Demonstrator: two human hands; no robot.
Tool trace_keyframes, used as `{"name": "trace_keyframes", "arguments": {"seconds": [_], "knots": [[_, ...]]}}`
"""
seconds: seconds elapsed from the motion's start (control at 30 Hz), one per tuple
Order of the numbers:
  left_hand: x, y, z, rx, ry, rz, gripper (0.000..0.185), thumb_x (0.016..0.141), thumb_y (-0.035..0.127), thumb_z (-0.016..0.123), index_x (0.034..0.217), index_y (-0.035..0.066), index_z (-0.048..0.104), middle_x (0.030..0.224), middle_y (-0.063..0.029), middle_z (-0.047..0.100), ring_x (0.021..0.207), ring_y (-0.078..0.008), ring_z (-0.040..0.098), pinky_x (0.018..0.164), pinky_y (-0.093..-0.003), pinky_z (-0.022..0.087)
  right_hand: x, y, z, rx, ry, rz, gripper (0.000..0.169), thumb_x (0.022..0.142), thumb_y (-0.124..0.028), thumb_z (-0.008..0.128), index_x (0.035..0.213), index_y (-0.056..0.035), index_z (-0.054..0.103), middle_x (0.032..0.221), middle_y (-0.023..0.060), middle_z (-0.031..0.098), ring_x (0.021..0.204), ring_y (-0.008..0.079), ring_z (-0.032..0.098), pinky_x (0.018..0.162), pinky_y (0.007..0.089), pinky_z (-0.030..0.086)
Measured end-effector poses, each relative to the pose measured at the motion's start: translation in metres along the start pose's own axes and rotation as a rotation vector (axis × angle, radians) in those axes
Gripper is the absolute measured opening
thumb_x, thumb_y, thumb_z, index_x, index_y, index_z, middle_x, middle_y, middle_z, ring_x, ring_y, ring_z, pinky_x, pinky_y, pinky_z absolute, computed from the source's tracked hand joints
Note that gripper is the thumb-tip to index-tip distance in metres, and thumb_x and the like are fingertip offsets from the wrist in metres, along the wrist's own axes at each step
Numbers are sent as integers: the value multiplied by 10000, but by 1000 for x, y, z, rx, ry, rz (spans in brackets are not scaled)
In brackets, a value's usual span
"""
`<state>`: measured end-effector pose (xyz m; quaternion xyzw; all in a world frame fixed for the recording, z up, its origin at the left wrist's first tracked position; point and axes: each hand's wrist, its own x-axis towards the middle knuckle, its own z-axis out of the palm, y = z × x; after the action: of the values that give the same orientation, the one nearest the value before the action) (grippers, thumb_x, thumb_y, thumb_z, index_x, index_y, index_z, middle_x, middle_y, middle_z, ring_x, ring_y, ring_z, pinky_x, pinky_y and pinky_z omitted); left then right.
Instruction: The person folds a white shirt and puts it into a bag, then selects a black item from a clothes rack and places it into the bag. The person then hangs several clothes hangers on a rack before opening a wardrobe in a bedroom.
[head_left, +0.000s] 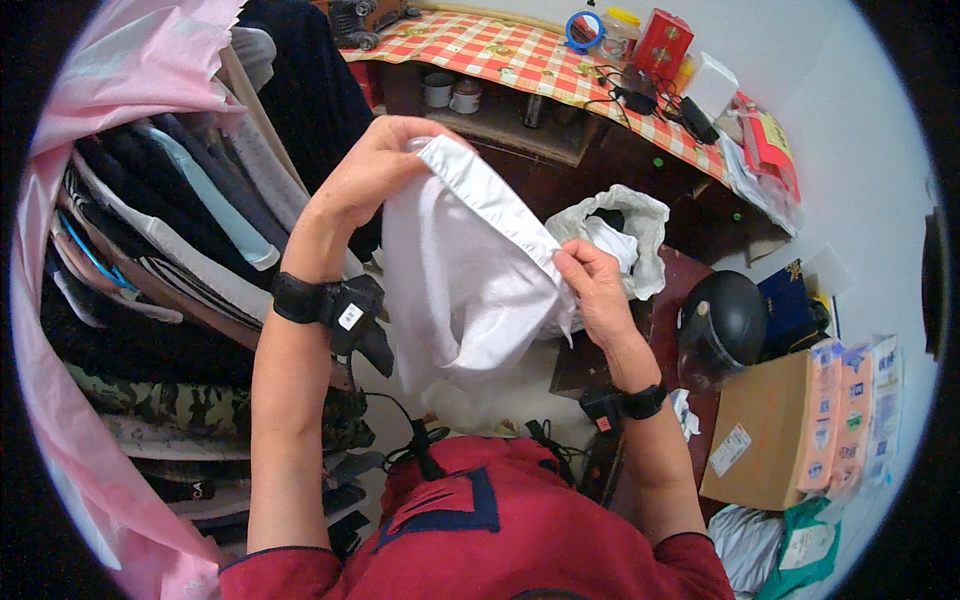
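Between my two hands hangs a white cloth garment (487, 300), stretched along a stitched band (491, 199) at its upper edge. My left hand (382, 161) grips the band's upper left end, with some fingers hidden behind the fabric. At the lower right end, my right hand (596, 285) pinches the band between thumb and fingers. The rest of the cloth drapes loosely below, and I cannot tell what kind of garment it is. Just beyond my right hand stands an open whitish sack (649, 217) with white cloth inside.
Clothes on hangers (172, 232) crowd the left, beside a pink curtain (127, 97). A desk with a checkered tablecloth (480, 52) spans the back, bearing a red box (662, 45) and cables. To the right are a black helmet (724, 319), a cardboard box (757, 435) and tissue packs (851, 412).
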<state>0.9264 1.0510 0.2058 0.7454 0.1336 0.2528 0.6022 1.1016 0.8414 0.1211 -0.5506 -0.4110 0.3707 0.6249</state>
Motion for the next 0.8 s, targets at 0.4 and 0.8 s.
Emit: {"name": "trace_keyframes", "arguments": {"seconds": [0.4,0.8], "knots": [[-4,-52,11,17,90,-75,130,746,17,600,863,27,655,786,-20,640,715,-99,586,675,-226,458,-3,-17,-29,280,-91,281,220,897,-172,520,934,26,607,873,50,631,750,103,580,677,237,466],[-49,-166,106,-30,147,-116,287,823,246,623,1015,41,565,942,-61,578,890,-154,527,774,-291,438,-15,-45,-39,663,-20,182,309,953,-200,402,1122,40,500,1067,147,594,932,209,605,829,321,494]]}}
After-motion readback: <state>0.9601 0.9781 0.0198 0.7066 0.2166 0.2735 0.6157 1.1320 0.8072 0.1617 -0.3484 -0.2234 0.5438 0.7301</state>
